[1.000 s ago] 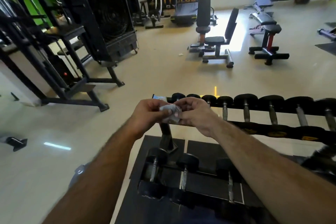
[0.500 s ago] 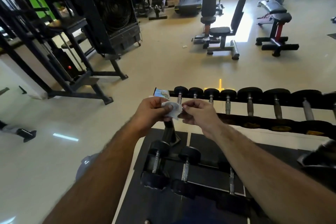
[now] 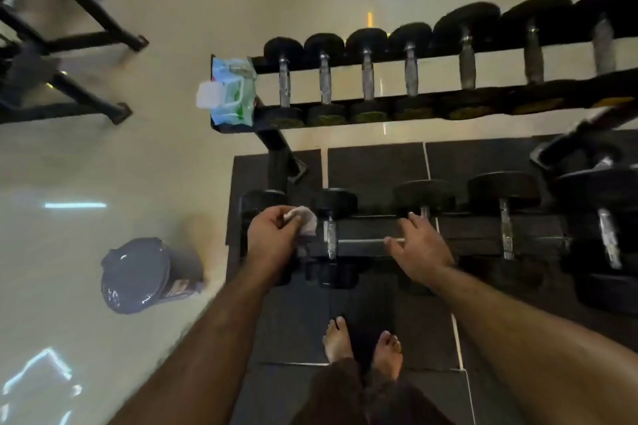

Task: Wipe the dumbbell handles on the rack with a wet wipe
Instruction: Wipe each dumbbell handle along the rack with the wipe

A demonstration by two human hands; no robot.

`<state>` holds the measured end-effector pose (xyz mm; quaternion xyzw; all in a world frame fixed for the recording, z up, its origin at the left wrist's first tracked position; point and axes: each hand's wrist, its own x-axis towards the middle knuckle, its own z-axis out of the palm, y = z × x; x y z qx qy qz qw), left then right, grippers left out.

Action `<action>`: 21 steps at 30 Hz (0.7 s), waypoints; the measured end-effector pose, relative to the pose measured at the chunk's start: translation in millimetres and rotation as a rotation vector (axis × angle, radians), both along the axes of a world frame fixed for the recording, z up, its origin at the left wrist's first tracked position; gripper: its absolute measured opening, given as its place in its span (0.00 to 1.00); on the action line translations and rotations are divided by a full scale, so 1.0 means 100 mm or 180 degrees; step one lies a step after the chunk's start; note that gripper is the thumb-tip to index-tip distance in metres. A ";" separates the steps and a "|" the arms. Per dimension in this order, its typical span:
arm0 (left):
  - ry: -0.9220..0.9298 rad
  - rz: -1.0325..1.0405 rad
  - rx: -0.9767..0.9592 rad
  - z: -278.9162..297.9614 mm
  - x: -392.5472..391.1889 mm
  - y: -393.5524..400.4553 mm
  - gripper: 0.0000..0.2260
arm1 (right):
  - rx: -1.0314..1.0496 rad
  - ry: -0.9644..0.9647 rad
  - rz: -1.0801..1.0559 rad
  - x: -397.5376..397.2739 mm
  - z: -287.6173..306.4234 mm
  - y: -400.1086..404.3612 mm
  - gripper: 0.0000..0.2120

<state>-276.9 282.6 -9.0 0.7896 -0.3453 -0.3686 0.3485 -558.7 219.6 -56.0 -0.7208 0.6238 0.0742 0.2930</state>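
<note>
My left hand grips a crumpled white wet wipe over the leftmost dumbbell of the lower rack row, whose handle is hidden beneath the hand. Just right of it stands a small dumbbell with a bare chrome handle. My right hand hovers with fingers spread over the lower rack rail, holding nothing. The upper rack row carries several black dumbbells with chrome handles.
A wet wipe pack with its lid flipped up lies on the upper rack's left end. A grey lidded bin stands on the floor at my left. My bare feet are on the black mat. Larger dumbbells fill the right.
The view tipped steeply down. Both hands dropped from the upper row to the lower row; my right hand let go of the wipe and spread, and my left hand kept the wipe.
</note>
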 end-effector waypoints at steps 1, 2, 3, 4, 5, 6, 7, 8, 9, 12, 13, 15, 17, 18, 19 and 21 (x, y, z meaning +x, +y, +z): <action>-0.0053 -0.0040 0.0081 -0.25 0.00 -0.02 0.06 | 0.0021 0.0200 0.0069 -0.01 -0.19 0.01 0.34; -0.0051 -0.0077 0.0160 -0.48 -0.01 -0.02 0.07 | 0.0059 0.0387 0.0141 -0.02 -0.38 0.02 0.38; -0.0020 -0.0117 0.0254 -0.70 -0.01 -0.02 0.08 | 0.0108 0.0545 0.0209 -0.03 -0.55 0.03 0.41; -0.0003 -0.0150 0.0341 -0.93 0.00 -0.03 0.10 | 0.0159 0.0663 0.0268 -0.03 -0.71 0.01 0.44; -0.0039 -0.0161 0.0374 -1.15 0.01 -0.02 0.12 | 0.0201 0.0761 0.0315 -0.04 -0.85 -0.01 0.46; -0.0140 -0.0162 0.0405 -1.35 0.00 -0.03 0.13 | 0.0216 0.0845 0.0339 -0.05 -0.97 -0.03 0.48; -0.0273 -0.0196 0.0425 -1.48 -0.03 -0.05 0.11 | 0.0207 0.0932 0.0354 -0.08 -1.07 -0.05 0.50; -0.0415 -0.0226 0.0438 -1.58 -0.06 -0.07 0.09 | 0.0194 0.1014 0.0370 -0.11 -1.16 -0.06 0.51; -0.0521 -0.0255 0.0425 -1.69 -0.09 -0.10 0.08 | 0.0195 0.1076 0.0385 -0.15 -1.26 -0.06 0.53; -0.0630 -0.0383 0.0243 -1.96 -0.16 -0.21 0.10 | 0.0195 0.1243 0.0504 -0.22 -1.47 -0.01 0.60; -0.0709 -0.0473 0.0188 -2.03 -0.18 -0.25 0.11 | 0.0189 0.1284 0.0555 -0.22 -1.51 0.01 0.62; -0.1066 -0.0804 0.0051 -2.14 -0.21 -0.35 0.10 | 0.0219 0.1305 0.0547 -0.21 -1.51 -0.01 0.65; -0.1511 -0.1287 -0.0169 -2.28 -0.22 -0.44 0.08 | 0.0136 0.1332 0.0398 -0.22 -1.49 -0.09 0.67; -0.1604 -0.1460 -0.0281 -2.34 -0.22 -0.47 0.07 | 0.0085 0.1365 0.0319 -0.23 -1.46 -0.14 0.67; -0.1587 -0.1593 -0.0334 -2.39 -0.22 -0.51 0.07 | 0.0080 0.1372 0.0236 -0.26 -1.46 -0.19 0.68; -0.1694 -0.2011 -0.0384 -2.46 -0.22 -0.53 0.07 | 0.0232 0.1207 0.0057 -0.31 -1.45 -0.24 0.69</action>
